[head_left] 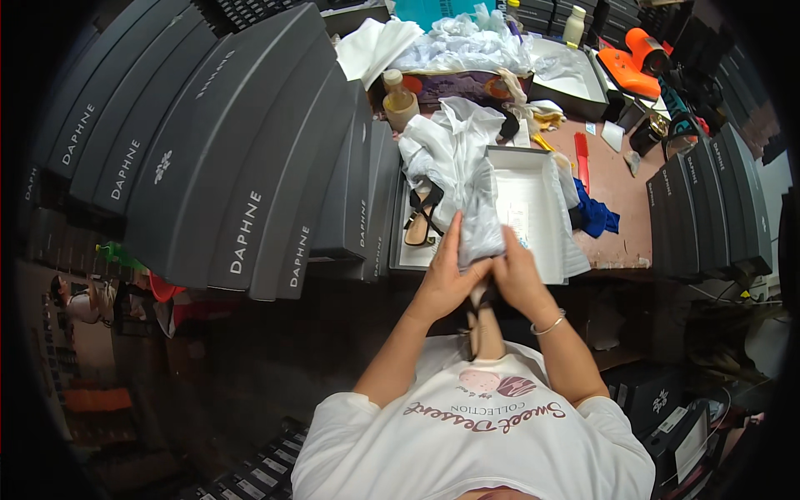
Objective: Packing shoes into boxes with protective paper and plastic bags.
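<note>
Between my hands, close to my chest, is a sandal (486, 333) with a beige insole and black straps, its near end against my white shirt. White tissue paper (481, 229) covers its far end. My left hand (452, 279) presses the paper and sandal from the left, fingers stretched along it and thumb across. From the right my right hand (518, 271) closes on the same bundle, slightly blurred. Beyond them stands an open shoe box (533, 196), white inside. A second black-strapped sandal (422, 218) lies at its left, beside more crumpled tissue.
Tall rows of dark grey shoe boxes (242, 150) crowd the left; more boxes (708, 200) stand right. On the table are a red brush (582, 158), a blue cloth (596, 212), a bottle (400, 100) and an orange tool (629, 71). A carton of tissue (458, 83) sits behind.
</note>
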Demonstrator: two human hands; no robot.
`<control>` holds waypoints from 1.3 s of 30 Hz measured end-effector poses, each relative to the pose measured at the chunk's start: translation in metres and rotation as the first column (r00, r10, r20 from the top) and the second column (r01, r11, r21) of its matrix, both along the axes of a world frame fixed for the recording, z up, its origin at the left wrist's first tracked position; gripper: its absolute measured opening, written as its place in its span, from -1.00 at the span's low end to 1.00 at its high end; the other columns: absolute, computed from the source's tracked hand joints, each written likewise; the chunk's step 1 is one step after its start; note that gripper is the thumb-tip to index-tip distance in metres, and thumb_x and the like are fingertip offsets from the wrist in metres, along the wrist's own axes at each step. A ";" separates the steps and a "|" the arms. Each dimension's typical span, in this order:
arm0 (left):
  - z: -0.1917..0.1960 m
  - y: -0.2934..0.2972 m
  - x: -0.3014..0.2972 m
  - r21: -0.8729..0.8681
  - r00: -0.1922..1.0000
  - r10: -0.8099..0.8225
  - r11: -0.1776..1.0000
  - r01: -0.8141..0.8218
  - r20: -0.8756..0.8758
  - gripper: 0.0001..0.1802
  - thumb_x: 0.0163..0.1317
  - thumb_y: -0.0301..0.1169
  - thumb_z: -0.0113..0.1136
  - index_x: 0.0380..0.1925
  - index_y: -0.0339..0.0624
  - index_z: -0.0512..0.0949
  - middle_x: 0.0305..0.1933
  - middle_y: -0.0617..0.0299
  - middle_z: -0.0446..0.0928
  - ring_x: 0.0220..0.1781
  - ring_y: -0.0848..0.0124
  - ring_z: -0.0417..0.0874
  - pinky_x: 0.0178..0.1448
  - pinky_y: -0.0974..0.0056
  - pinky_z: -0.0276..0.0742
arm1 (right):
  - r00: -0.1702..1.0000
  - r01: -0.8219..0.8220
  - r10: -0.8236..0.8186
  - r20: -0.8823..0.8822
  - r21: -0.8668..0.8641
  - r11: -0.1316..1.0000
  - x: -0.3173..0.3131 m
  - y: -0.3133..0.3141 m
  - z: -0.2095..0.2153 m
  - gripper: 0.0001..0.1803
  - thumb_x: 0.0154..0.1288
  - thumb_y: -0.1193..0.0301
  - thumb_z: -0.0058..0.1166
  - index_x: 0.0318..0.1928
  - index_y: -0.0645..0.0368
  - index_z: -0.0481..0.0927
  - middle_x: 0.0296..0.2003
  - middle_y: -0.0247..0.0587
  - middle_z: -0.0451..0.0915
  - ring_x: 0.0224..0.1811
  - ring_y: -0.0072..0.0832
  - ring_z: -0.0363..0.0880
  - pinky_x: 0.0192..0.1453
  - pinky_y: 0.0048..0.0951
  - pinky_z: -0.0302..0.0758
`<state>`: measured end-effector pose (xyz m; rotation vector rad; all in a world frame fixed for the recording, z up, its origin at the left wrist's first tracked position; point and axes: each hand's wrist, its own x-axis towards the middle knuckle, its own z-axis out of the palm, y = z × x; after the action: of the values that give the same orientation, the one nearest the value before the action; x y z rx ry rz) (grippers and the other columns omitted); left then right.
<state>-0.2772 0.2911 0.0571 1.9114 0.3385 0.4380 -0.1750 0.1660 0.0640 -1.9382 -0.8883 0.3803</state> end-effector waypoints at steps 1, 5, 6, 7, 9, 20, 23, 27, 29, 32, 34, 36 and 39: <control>0.010 0.002 -0.002 -0.288 0.999 -0.035 0.957 0.040 0.023 -0.06 0.21 -0.24 0.28 0.42 -0.28 -0.08 0.40 -0.18 0.12 0.44 0.06 0.16 0.40 0.16 0.15 | 0.993 0.049 -0.049 -0.111 -0.008 0.999 0.016 0.001 0.021 -0.52 0.17 0.54 -0.15 0.16 0.27 0.30 -0.30 0.34 0.55 -0.19 0.25 0.53 -0.09 -0.03 0.46; -0.033 0.047 -0.003 0.247 0.959 0.275 0.936 -0.252 -0.066 -0.15 0.22 -0.27 0.23 0.35 -0.43 0.02 0.38 -0.33 0.05 0.42 -0.15 0.12 0.43 0.06 0.12 | 0.984 0.054 -0.031 0.176 -0.128 0.990 0.117 -0.001 0.011 -0.52 0.21 0.48 -0.15 0.17 0.27 0.29 -0.30 0.34 0.55 -0.17 0.24 0.51 -0.06 -0.03 0.45; -0.053 0.057 -0.001 0.255 0.943 0.320 0.923 -0.289 -0.090 -0.15 0.19 -0.26 0.27 0.33 -0.44 0.06 0.38 -0.32 0.07 0.40 -0.15 0.15 0.41 0.07 0.15 | 0.974 0.046 0.019 0.226 -0.278 0.959 0.136 0.000 -0.005 -0.51 0.20 0.48 -0.10 0.17 0.29 0.29 -0.27 0.32 0.56 -0.16 0.22 0.52 -0.04 -0.04 0.46; -0.073 0.065 0.000 0.261 0.923 0.367 0.908 -0.328 -0.116 -0.15 0.17 -0.26 0.30 0.32 -0.44 0.09 0.37 -0.32 0.09 0.39 -0.15 0.18 0.39 0.09 0.18 | 0.961 0.045 0.077 0.267 -0.424 0.904 0.148 0.007 -0.018 -0.50 0.20 0.48 -0.06 0.17 0.32 0.30 -0.23 0.30 0.56 -0.15 0.19 0.53 -0.01 -0.06 0.47; -0.094 0.074 0.005 0.169 0.934 0.330 0.937 -0.307 -0.136 -0.15 0.09 -0.25 0.37 0.30 -0.37 0.18 0.29 -0.23 0.25 0.34 -0.04 0.29 0.37 0.08 0.23 | 0.762 -0.036 0.104 0.639 -0.119 0.992 0.139 0.027 -0.040 -0.48 0.19 0.45 0.05 0.17 0.33 0.33 -0.14 0.25 0.55 -0.10 0.09 0.54 0.04 -0.09 0.48; -0.042 -0.009 -0.036 0.152 0.945 0.302 0.936 -0.319 0.123 -0.17 -0.05 -0.37 0.47 0.23 -0.26 0.27 0.14 -0.07 0.36 0.18 0.07 0.45 0.25 0.15 0.38 | 0.988 -0.045 0.073 -0.137 0.201 0.979 0.061 0.099 -0.039 -0.27 0.19 0.46 0.06 0.37 0.23 0.12 0.12 0.12 0.45 0.12 -0.25 0.49 0.15 -0.39 0.41; -0.031 -0.009 -0.055 -0.126 0.924 0.298 0.953 -0.274 0.239 0.00 0.10 -0.16 0.38 0.38 -0.32 0.00 0.34 -0.15 0.16 0.36 0.03 0.26 0.36 0.06 0.22 | 0.989 0.001 0.014 -0.147 0.104 0.995 0.039 0.066 -0.023 -0.29 0.12 0.56 -0.10 0.35 0.25 0.14 0.00 0.10 0.52 0.06 -0.29 0.50 0.14 -0.45 0.37; -0.003 0.005 -0.017 -0.502 0.994 0.109 0.861 -0.087 0.015 -0.13 0.22 -0.31 0.25 0.37 -0.41 -0.02 0.27 -0.17 0.31 0.31 0.17 0.36 0.34 0.19 0.27 | 0.988 -0.081 0.100 -0.115 0.158 0.984 0.003 0.035 -0.015 -0.22 0.06 0.62 -0.11 0.38 0.22 0.09 0.24 0.20 0.32 0.22 -0.20 0.39 0.24 -0.42 0.31; -0.027 0.003 -0.013 -0.276 0.990 0.136 0.954 -0.119 0.044 -0.23 0.19 -0.48 0.16 0.35 -0.45 0.05 0.26 -0.18 0.35 0.28 0.21 0.41 0.32 0.25 0.29 | 0.973 -0.085 0.037 0.228 0.201 0.976 -0.004 0.025 -0.016 -0.24 0.06 0.62 -0.04 0.35 0.24 0.12 -0.03 0.24 0.46 0.00 0.06 0.51 0.10 -0.22 0.44; -0.040 -0.016 -0.025 -0.262 0.988 0.154 0.954 -0.148 0.003 -0.28 0.10 -0.63 0.00 0.32 -0.47 0.10 0.24 -0.19 0.37 0.26 0.19 0.45 0.28 0.26 0.33 | 0.965 -0.147 0.132 0.226 0.049 0.988 -0.010 0.002 -0.005 -0.25 0.03 0.64 -0.03 0.32 0.26 0.14 -0.12 0.17 0.46 -0.13 0.07 0.52 -0.06 -0.15 0.50; -0.039 -0.028 -0.029 -0.272 0.976 0.213 0.937 -0.218 -0.046 -0.31 0.09 -0.63 -0.02 0.31 -0.45 0.15 0.20 -0.19 0.41 0.24 0.17 0.48 0.27 0.26 0.35 | 0.952 -0.139 0.124 0.279 0.036 0.990 -0.015 -0.004 -0.018 -0.26 0.02 0.65 -0.02 0.31 0.29 0.15 -0.16 0.15 0.44 -0.20 0.05 0.52 -0.15 -0.12 0.50; -0.048 -0.039 -0.030 -0.189 0.959 0.271 0.941 -0.282 -0.078 -0.35 0.10 -0.65 -0.05 0.29 -0.42 0.21 0.13 -0.19 0.48 0.18 0.14 0.53 0.22 0.24 0.39 | 0.943 -0.146 0.148 0.298 -0.028 0.989 -0.017 -0.013 -0.022 -0.24 0.02 0.65 -0.02 0.32 0.32 0.11 -0.16 0.14 0.42 -0.25 0.05 0.52 -0.20 -0.11 0.51; -0.055 -0.041 -0.035 -0.174 0.977 0.200 0.962 -0.210 -0.074 -0.35 0.10 -0.67 -0.09 0.29 -0.41 0.20 0.16 -0.21 0.45 0.19 0.11 0.53 0.22 0.22 0.39 | 0.952 -0.134 0.145 0.270 -0.058 0.989 -0.025 -0.025 -0.025 -0.21 0.02 0.64 0.00 0.33 0.34 0.07 -0.19 0.13 0.40 -0.27 0.06 0.52 -0.21 -0.11 0.52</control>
<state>-0.3119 0.2499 0.0025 1.7203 0.5971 0.4745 -0.2002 0.1414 0.0386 -2.0002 -1.2100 0.2145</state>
